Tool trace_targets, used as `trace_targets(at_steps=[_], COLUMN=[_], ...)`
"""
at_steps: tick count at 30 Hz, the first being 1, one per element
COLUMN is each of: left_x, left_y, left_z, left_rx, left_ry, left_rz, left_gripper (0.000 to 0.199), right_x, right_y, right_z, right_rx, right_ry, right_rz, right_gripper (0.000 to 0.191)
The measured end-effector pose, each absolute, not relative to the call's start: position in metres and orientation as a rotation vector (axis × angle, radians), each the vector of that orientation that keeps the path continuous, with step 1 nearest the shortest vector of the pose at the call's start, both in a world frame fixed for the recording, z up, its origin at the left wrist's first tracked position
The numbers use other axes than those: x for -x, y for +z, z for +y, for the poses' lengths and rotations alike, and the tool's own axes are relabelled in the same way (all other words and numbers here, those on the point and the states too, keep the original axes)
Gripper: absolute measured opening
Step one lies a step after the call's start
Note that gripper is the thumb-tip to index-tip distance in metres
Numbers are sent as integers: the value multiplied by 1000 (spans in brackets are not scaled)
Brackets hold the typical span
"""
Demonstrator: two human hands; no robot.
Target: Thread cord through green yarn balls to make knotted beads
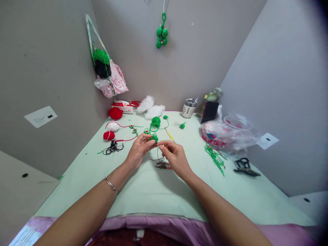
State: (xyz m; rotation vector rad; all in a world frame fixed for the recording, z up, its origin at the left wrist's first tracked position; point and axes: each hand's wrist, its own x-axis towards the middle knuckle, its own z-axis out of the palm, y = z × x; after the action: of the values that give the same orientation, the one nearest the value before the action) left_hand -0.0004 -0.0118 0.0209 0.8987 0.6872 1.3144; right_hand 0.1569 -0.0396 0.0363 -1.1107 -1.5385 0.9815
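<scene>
My left hand (139, 147) pinches a small green crocheted piece (154, 137) between thumb and fingers. Close beside it, the fingertips of my right hand (175, 156) are pressed together on something too thin to make out. Dark thread (158, 153) hangs below the fingertips. Thread snips (164, 166) with red on the handles lie under my right hand, partly hidden by it. Just beyond the hands are a ball of green yarn (155, 122), a yellow-handled crochet hook (169, 135) and small green-and-red crocheted pieces (133, 129).
Red yarn balls (115, 113), white stuffing (155, 111) and a tangle of black cord (112, 147) lie left. Right are a can (189, 108), a phone (210, 112), a plastic bag (222, 133), green yarn strands (215, 158) and a black hair claw (246, 167).
</scene>
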Motion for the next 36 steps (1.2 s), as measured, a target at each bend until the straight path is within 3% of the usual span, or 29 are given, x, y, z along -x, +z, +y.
trace_targets(at_steps=[36], left_x=[2], left_y=[16], left_z=[-9], left_rx=[-993], left_ry=[1291], left_rz=[690], left_gripper=[28], right_x=[-163], right_y=[38], right_z=[-36], right_rx=[1120], right_ry=[1007], right_rz=[-1553], right_gripper=[25])
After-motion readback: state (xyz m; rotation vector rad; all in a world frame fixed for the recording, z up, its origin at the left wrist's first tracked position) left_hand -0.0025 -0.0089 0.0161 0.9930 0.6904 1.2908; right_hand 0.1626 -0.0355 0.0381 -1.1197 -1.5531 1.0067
